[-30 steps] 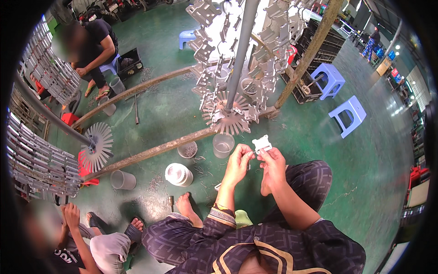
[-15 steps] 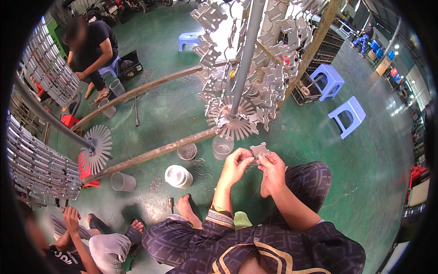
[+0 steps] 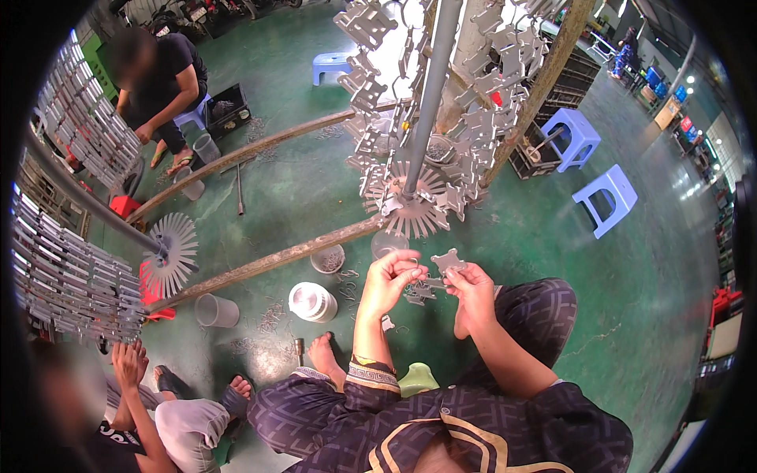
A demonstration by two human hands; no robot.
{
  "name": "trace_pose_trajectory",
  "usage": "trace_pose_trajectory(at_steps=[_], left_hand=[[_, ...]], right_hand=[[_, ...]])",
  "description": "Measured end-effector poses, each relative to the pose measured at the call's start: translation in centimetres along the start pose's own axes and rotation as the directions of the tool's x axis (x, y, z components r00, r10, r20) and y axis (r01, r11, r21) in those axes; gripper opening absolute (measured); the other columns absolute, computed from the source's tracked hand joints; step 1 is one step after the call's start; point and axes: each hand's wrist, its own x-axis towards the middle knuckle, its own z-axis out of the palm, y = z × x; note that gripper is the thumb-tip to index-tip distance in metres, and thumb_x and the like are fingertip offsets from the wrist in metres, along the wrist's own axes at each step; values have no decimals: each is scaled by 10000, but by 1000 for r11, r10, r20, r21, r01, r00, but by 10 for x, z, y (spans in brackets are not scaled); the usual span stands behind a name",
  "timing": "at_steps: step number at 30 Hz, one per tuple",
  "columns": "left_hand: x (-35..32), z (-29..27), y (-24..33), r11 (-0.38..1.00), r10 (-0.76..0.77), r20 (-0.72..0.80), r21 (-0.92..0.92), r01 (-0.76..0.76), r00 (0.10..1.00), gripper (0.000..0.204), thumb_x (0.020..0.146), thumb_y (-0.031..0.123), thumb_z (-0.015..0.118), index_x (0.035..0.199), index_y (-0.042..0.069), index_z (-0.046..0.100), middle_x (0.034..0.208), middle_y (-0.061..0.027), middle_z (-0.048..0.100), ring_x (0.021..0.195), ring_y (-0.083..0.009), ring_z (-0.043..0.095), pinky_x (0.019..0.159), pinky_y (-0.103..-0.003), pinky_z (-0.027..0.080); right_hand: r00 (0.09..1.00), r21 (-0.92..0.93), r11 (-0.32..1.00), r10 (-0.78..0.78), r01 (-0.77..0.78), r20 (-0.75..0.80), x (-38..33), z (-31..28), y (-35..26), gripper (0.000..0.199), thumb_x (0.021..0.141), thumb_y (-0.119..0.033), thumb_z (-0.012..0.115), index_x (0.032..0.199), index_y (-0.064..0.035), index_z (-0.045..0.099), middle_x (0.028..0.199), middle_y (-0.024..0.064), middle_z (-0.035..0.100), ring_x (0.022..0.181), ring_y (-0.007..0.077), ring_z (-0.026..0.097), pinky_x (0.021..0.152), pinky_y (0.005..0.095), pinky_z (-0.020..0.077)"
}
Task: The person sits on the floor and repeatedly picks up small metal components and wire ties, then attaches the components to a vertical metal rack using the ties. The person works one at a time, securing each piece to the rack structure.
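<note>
My right hand (image 3: 473,298) pinches a flat grey metal plate (image 3: 449,261) with notched corners, held up before me. To its left, my left hand (image 3: 384,285) is closed in a pinch, with a thin, curved wire hook (image 3: 415,264) at its fingertips, small and only partly visible. A small gap lies between the hook and the plate. Below and between the hands, more metal plates (image 3: 419,292) lie on the floor. Beyond them stands a rack pole (image 3: 432,102) hung with chains of similar plates (image 3: 371,75), above a fan-shaped metal disc (image 3: 406,201).
Near my left knee stand a white tub (image 3: 312,303), a cup of hooks (image 3: 328,258) and an empty clear cup (image 3: 216,310). Wooden bars (image 3: 268,254) cross the floor. Two people sit at left by hanging racks (image 3: 75,268). Blue stools (image 3: 607,201) stand at right.
My left hand has moved left and away from the plate, showing a hook at its fingertips. My right hand keeps the plate. The near co-worker's hands have risen to the rack.
</note>
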Motion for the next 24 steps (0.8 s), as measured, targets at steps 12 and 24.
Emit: trace_pose_trajectory(at_steps=[12, 24], left_hand=[[-9, 16, 35, 992, 114, -175, 67, -103, 978, 84, 743, 11, 681, 822, 0, 655, 696, -49, 635, 551, -75, 549, 506, -170, 400], [-15, 14, 45, 998, -61, -160, -3, 61, 985, 78, 747, 54, 687, 769, 16, 623, 657, -66, 636, 491, -77, 547, 424, -175, 374]], right_hand=[[988, -70, 997, -26, 37, 155, -7, 7, -2, 132, 780, -27, 646, 899, -44, 593, 828, 8, 625, 719, 68, 570, 614, 203, 440], [970, -52, 994, -80, 94, 230, -13, 16, -1, 137, 769, 6, 649, 892, -22, 597, 819, 8, 621, 706, 66, 556, 619, 202, 436]])
